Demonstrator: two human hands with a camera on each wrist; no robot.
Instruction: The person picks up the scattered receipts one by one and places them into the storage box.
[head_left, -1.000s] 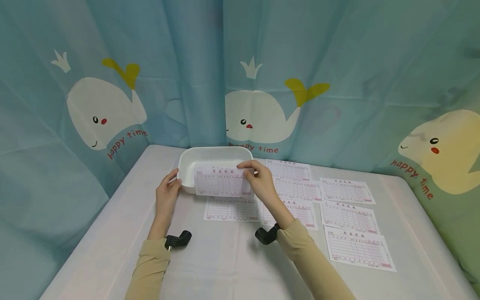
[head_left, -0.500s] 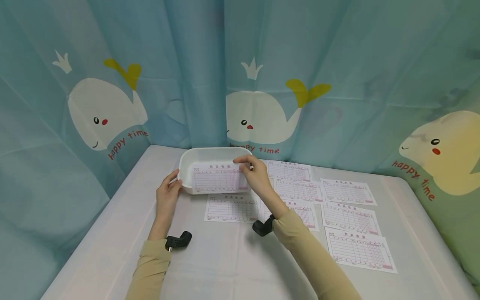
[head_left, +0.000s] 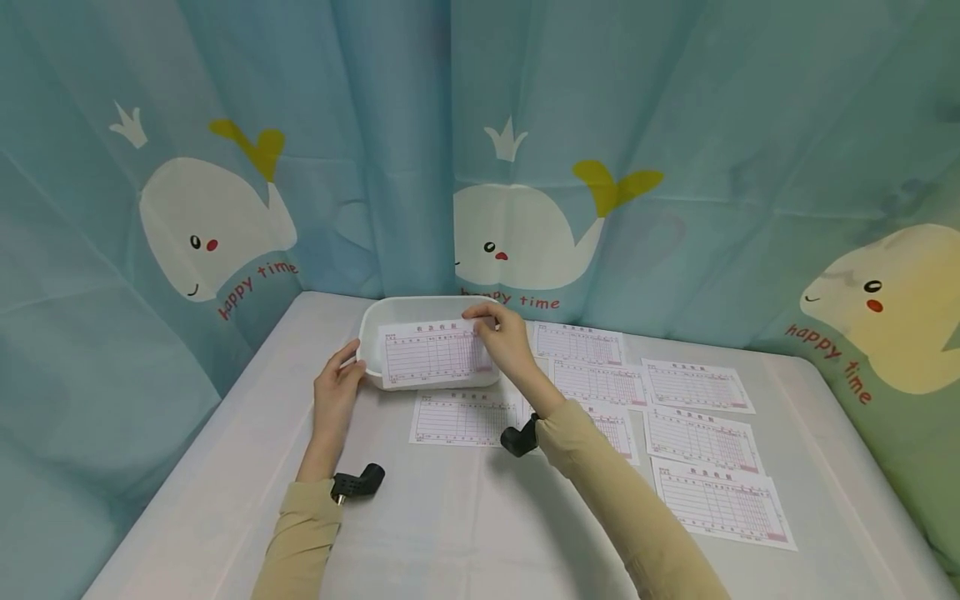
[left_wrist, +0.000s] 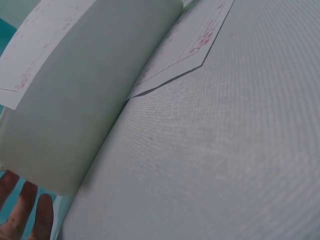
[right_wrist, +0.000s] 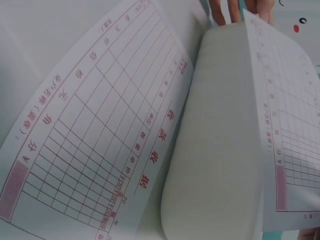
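Observation:
A white plastic basin point(head_left: 367, 333) stands toward the back of the table. At its left end is my left hand point(head_left: 335, 392), its fingertips touching the rim; the left wrist view shows fairly straight fingers point(left_wrist: 22, 210) against the end wall. My right hand point(head_left: 504, 340) pinches the upper right corner of a printed receipt slip point(head_left: 431, 352) between thumb and fingers. That slip is tilted over the basin's opening, its lower edge near the front rim. In the right wrist view the held slip point(right_wrist: 290, 125) hangs beyond the basin wall point(right_wrist: 215, 135). Its hidden side may touch the inside.
Several more receipt slips lie flat: one slip point(head_left: 461, 418) just before the basin, others such as a slip point(head_left: 723, 500) in rows to the right. A blue whale-print curtain point(head_left: 390, 167) hangs behind the white-covered table point(head_left: 420, 517).
My right hand has moved slightly left and back, carrying the receipt slip from in front of the basin to over its opening. My left hand has stayed at the rim.

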